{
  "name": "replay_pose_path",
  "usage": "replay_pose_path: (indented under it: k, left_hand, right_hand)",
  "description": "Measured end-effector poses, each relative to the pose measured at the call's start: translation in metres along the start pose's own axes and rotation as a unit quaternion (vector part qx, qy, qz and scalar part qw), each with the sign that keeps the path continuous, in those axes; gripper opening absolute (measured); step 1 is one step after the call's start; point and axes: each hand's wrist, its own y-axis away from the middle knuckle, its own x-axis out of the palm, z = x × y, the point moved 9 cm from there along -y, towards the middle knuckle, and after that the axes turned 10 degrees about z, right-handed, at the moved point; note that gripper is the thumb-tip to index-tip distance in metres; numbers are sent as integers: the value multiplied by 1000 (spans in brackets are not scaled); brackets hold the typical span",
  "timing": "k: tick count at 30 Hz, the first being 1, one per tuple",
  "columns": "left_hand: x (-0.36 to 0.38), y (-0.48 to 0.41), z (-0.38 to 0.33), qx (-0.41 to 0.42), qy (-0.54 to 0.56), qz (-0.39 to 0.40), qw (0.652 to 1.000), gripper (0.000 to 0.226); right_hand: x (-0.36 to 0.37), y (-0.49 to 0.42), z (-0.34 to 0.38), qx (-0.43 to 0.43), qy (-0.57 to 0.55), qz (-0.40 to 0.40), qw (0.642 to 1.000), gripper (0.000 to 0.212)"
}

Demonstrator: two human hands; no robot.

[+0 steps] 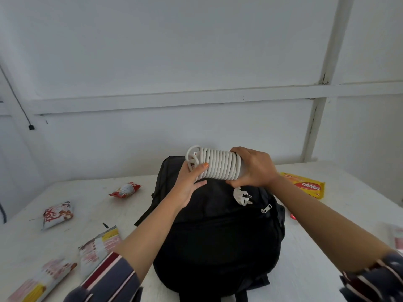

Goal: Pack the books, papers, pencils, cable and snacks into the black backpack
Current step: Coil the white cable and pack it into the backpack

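The black backpack (218, 236) lies flat in the middle of the white table. Above its far end I hold a tightly coiled white cable (218, 163) with both hands. My left hand (189, 184) grips the coil's left end, my right hand (254, 167) its right end. The cable's white plug (242, 197) dangles onto the backpack. Snack packets lie around: a red one (125, 190), a white and red one (57, 214), two long packets (98, 245) at the near left, and a yellow biscuit pack (305, 185) to the right.
The white table (316, 247) ends at a white panelled wall behind the backpack. A silver zipper pull (266, 208) lies on the backpack's right side. A blurred packet (395, 237) sits at the right edge, and a small red item (293, 216) shows beside my right forearm.
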Motion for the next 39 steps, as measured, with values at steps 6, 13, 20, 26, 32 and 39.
replay_pose_path:
  k: [6,13,20,26,32,39]
  left_hand:
    - [-16,8,-12,7,11,-51,999,103]
    - [37,-1,-99,132,-639,2,758,94]
    - [54,-7,-60,47,-728,121,674,115]
    - [61,-2,-68,91,-733,104,666,105]
    - [64,0,-61,117,-781,96,606,98]
    - [57,-3,-56,123,-759,77,634,84]
  right_hand:
    - [-2,-3,3,-3,4,16,1000,85]
    - [4,-9,20,-42,23,54,997,97]
    - [9,-10,35,-64,23,91,994,106]
    - [11,-11,29,-48,21,100,994,109]
    - [8,-10,20,-12,-1,103,995,94]
    - [10,-13,22,-21,23,128,991,93]
